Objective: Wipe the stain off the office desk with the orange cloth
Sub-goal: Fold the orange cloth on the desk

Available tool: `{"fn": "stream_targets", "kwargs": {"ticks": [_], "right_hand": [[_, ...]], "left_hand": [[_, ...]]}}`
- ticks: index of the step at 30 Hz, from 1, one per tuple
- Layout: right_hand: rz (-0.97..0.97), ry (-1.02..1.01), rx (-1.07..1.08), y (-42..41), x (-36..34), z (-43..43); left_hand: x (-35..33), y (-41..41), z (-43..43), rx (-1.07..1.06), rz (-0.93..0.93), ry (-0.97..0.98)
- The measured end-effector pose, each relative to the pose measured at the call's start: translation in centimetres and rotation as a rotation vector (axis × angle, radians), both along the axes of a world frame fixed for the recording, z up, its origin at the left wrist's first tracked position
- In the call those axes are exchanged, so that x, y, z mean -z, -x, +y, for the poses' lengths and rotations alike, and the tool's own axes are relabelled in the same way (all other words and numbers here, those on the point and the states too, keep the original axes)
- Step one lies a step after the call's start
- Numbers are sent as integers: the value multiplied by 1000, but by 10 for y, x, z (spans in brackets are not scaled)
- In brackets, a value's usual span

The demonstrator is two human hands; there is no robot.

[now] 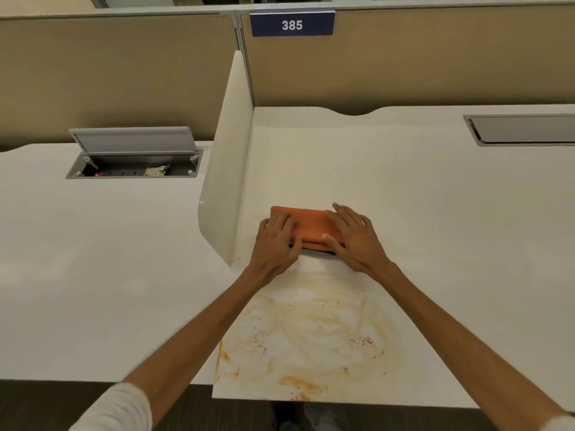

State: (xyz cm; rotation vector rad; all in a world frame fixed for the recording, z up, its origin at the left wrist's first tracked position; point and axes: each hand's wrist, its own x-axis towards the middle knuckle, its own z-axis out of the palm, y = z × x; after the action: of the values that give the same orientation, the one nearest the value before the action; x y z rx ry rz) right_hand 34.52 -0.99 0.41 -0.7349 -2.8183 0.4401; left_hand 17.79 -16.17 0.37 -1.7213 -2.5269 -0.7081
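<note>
Pressed folded orange cloth (311,226) flat w/ left hand (278,242) & right hand (355,241), fingers straight. Just rt of white divider (229,181), beyond stain (311,337) at bench (441,213) front edge; open bench rightward.

White office desk (435,213), folded orange cloth (311,225) flat on it, orange-brown stain (311,334) nearer.

An open-plan office: white desks (435,213) sit in a row, split by a white divider (228,169), backed by beige cubicle partitions (118,73), with a numbered sign "385" (292,24) and flip-up cable boxes (133,154).
</note>
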Motion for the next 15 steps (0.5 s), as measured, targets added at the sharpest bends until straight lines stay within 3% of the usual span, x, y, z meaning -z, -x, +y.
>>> {"fn": "stream_targets", "kwargs": {"ticks": [5, 10, 15], "right_hand": [[-186, 20, 27, 9, 15, 4], [-201, 128, 68, 16, 13, 12], [-333, 87, 150, 38, -5, 28]], "left_hand": [[20, 6, 5, 129, 93, 227], [25, 12, 3, 176, 120, 294], [13, 20, 11, 230, 266, 366]]}}
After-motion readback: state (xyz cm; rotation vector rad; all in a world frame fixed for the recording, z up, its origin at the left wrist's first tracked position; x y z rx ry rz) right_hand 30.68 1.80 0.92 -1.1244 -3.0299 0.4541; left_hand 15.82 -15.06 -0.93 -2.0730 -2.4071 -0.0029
